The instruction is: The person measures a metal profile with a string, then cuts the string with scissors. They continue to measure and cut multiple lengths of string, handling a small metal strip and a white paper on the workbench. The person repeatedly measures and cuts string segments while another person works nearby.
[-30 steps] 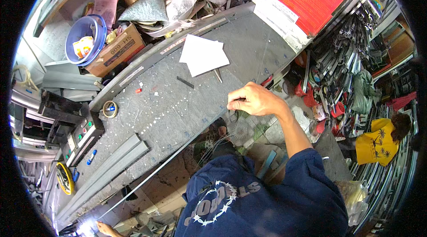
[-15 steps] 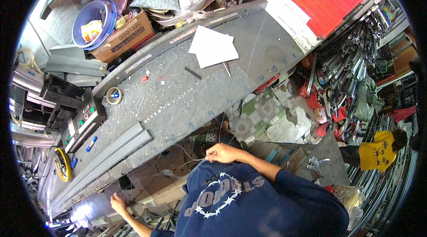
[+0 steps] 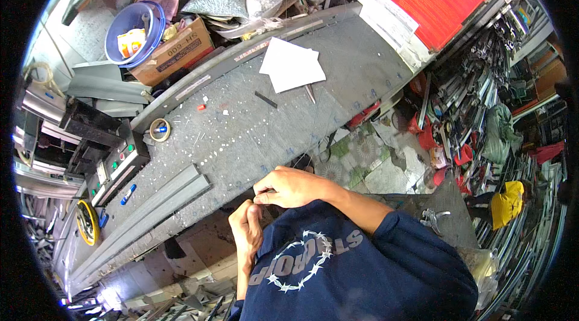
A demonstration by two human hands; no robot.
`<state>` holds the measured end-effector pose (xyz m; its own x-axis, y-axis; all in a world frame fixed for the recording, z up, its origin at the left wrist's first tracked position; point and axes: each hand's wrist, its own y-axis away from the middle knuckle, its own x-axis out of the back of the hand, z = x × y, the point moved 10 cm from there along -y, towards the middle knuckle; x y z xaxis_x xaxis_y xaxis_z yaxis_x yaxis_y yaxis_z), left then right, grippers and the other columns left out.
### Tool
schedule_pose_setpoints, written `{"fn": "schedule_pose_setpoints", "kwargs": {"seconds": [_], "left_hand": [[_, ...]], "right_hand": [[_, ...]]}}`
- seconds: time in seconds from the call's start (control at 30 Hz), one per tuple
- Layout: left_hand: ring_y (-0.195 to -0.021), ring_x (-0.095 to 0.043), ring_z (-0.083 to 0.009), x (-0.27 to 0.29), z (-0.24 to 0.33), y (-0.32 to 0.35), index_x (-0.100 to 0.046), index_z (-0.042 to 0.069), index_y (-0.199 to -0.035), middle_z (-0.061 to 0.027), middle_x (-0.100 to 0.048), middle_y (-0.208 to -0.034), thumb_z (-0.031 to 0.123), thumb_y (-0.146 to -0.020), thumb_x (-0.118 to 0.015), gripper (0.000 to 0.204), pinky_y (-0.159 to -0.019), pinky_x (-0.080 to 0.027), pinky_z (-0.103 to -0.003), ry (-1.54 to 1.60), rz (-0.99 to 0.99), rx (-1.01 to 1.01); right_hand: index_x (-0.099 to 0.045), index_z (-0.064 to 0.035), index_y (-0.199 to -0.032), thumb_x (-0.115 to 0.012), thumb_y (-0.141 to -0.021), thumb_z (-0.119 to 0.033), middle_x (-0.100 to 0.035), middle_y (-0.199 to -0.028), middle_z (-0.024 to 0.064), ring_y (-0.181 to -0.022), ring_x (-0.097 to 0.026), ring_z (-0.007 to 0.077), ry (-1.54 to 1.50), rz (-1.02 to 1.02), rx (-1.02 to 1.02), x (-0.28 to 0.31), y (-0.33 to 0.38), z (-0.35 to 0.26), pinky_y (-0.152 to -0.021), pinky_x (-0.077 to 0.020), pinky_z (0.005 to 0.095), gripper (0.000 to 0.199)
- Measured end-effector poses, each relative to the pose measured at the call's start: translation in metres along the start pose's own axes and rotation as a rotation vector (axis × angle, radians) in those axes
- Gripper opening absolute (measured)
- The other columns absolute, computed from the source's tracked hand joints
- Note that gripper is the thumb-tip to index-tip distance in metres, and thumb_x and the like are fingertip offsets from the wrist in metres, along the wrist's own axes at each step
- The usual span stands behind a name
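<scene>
Blue basin (image 3: 120, 37) holding packet (image 3: 129, 40), cardboard box (image 3: 175, 56)

Both bare hands meet close before the chest. The left hand (image 3: 246, 227) is curled, fingers bent inward. The right hand (image 3: 288, 187) lies just above it, fingertips pinched together, its forearm bent back to a dark blue sleeve.

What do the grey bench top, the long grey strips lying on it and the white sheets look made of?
Bench top: likely sheet metal, dull grey, scuffed and speckled with small white bits. Long strips: seemingly metal profiles, matte grey, with straight ribbed edges. White sheets: probably paper or thin card, flat, matte, sharp-cornered. The left hand and right hand pinch something too small to judge.
</scene>
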<state>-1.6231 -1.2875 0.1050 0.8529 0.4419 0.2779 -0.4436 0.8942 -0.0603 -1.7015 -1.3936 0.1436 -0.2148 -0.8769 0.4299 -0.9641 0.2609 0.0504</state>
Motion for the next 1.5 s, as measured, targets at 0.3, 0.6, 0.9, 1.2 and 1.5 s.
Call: {"fn": "schedule_pose_setpoints", "kwargs": {"seconds": [0.3, 0.6, 0.9, 1.2, 1.5], "left_hand": [[-0.048, -0.025, -0.0029, 0.150, -0.040, 0.037, -0.039, 0.014, -0.074, 0.0064, -0.032, -0.061, 0.030, -0.113, -0.047, 0.043, -0.039, -0.020, -0.023, 0.481, 0.612, -0.017], [-0.052, -0.017, -0.0072, 0.311, -0.120, 0.109, -0.042, 0.010, -0.081, 0.0014, -0.035, -0.073, 0.024, -0.113, -0.048, 0.035, -0.043, -0.015, -0.027, 1.077, 0.936, -0.135], [-0.053, -0.018, -0.0087, 0.390, -0.143, 0.205, -0.034, 0.012, -0.078, 0.0019, -0.028, -0.070, 0.015, -0.111, -0.049, 0.036, -0.046, -0.017, -0.029, 0.904, 1.133, -0.193], [-0.052, -0.018, -0.0097, 0.461, -0.205, 0.240, -0.040, 0.013, -0.076, 0.0044, -0.023, -0.063, 0.027, -0.113, -0.046, 0.040, -0.047, -0.018, -0.029, 0.884, 1.256, -0.024], [-0.063, -0.044, -0.0169, 0.675, -0.204, 0.314, -0.052, 0.008, -0.085, -0.0043, -0.047, -0.072, 0.028, -0.104, -0.053, 0.028, -0.058, -0.037, -0.033, 0.365, 1.391, 0.093]], "right_hand": [[-0.069, -0.0002, -0.094, -0.066, -0.099, -0.022, -0.071, -0.078, 0.0121, -0.071, -0.064, 0.0166, 0.207, 0.181, -0.144, 0.169, 0.053, -0.013, -0.069, -0.0520, 0.0362, 0.023], [-0.069, 0.0005, -0.092, -0.067, -0.101, -0.019, -0.068, -0.075, 0.0048, -0.071, -0.058, 0.0089, 0.311, 0.430, -0.113, 0.236, 0.119, -0.041, -0.068, -0.0495, 0.0301, 0.021], [-0.070, -0.0045, -0.091, -0.064, -0.104, -0.024, -0.069, -0.084, -0.0025, -0.073, -0.057, 0.0075, -0.306, 0.236, -0.302, 0.000, 0.109, 0.197, -0.069, -0.0476, 0.0276, 0.024], [-0.074, -0.0077, -0.096, -0.062, -0.104, -0.042, -0.069, -0.080, -0.0030, -0.071, -0.055, 0.0081, -0.393, -0.255, -0.469, -0.092, 0.145, 0.245, -0.066, -0.0471, 0.0295, 0.037], [-0.071, -0.0022, -0.090, -0.065, -0.103, -0.030, -0.070, -0.082, 0.0004, -0.080, -0.060, 0.0094, 0.073, 0.087, -0.378, 0.195, 0.156, 0.149, -0.076, -0.0502, 0.0315, 0.031]]}}
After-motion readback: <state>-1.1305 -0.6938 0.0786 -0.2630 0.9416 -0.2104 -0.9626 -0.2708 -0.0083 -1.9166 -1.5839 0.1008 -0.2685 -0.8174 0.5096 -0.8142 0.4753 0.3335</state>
